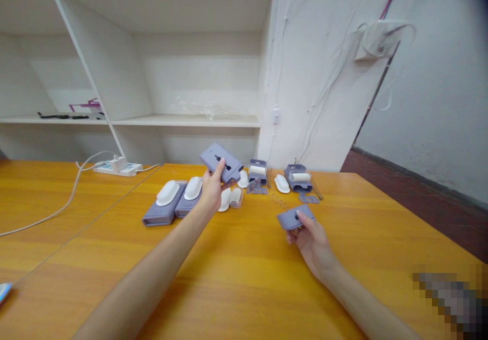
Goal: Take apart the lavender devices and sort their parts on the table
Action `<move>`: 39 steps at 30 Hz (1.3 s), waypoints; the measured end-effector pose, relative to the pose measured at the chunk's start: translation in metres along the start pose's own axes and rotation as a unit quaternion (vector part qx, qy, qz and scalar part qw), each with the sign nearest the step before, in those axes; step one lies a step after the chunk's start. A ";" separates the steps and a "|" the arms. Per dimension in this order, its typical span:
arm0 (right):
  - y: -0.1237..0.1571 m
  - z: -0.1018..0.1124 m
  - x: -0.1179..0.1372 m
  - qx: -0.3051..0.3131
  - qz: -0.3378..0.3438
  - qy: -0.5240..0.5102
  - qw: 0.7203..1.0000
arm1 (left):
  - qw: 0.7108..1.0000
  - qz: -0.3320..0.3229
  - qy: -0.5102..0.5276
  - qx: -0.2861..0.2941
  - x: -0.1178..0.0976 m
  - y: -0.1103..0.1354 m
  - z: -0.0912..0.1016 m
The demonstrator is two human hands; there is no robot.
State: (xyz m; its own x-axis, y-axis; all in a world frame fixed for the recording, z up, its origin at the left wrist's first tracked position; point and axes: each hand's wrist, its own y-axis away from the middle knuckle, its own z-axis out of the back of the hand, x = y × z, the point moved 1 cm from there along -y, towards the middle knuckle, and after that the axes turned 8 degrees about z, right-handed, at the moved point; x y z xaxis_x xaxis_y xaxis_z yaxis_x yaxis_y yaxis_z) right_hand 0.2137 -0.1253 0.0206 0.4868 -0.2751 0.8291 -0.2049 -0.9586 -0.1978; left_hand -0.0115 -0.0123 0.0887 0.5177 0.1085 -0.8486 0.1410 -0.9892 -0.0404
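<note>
My left hand grips a grey-purple plastic casing with a dark marking on its face, held tilted above the table. Lower and to the right, my right hand pinches a smaller grey-purple plastic piece, its thumb over a dark spot. Left of my left hand lie two grey-purple casings, each topped by a white oval cap. Beyond my hands are two opened grey-purple housings holding white rollers, with a white oval cap, thin springs and flat purple parts around them.
A white power strip with a plug and cable rests at the back left. White shelves rise behind the wooden table. A wall socket box with cables hangs at upper right. A pixelated patch covers the lower right.
</note>
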 end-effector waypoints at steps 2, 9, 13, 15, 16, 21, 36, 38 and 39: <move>-0.008 0.008 0.004 -0.082 0.075 -0.004 0.994 | 0.999 -0.018 -0.011 -0.028 -0.011 -0.007 0.007; -0.026 0.030 -0.003 -0.154 0.159 0.186 0.957 | 0.938 0.118 -0.316 0.077 0.001 0.015 0.012; -0.026 0.029 -0.006 -0.111 0.170 0.284 0.937 | 0.870 0.146 -0.437 0.177 0.035 0.031 -0.002; -0.025 0.027 -0.006 -0.096 0.174 0.315 0.928 | 0.835 0.144 -0.496 0.190 0.050 0.033 -0.008; -0.024 0.027 -0.006 -0.092 0.173 0.326 0.925 | 0.817 0.142 -0.523 0.195 0.056 0.033 -0.011; -0.025 0.026 -0.008 -0.069 0.155 0.330 0.929 | 0.763 0.113 -0.605 0.195 0.068 0.030 -0.019; -0.022 0.023 -0.015 0.014 0.158 0.364 0.918 | 0.688 -0.046 -0.715 0.113 0.069 0.040 -0.041; -0.022 0.023 -0.015 0.010 0.159 0.369 0.916 | 0.713 -0.092 -0.686 0.108 0.063 0.041 -0.039; -0.022 0.022 -0.014 0.004 0.160 0.374 0.913 | 0.733 -0.125 -0.660 0.103 0.059 0.043 -0.037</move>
State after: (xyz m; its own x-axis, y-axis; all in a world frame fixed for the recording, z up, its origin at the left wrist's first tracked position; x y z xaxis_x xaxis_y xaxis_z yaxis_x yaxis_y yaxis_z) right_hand 0.2300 -0.1021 0.0012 -0.3148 -0.4174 0.8525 -0.2272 -0.8389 -0.4946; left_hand 0.0561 -0.0443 0.0563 -0.7904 0.2331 -0.5664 -0.1080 -0.9633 -0.2457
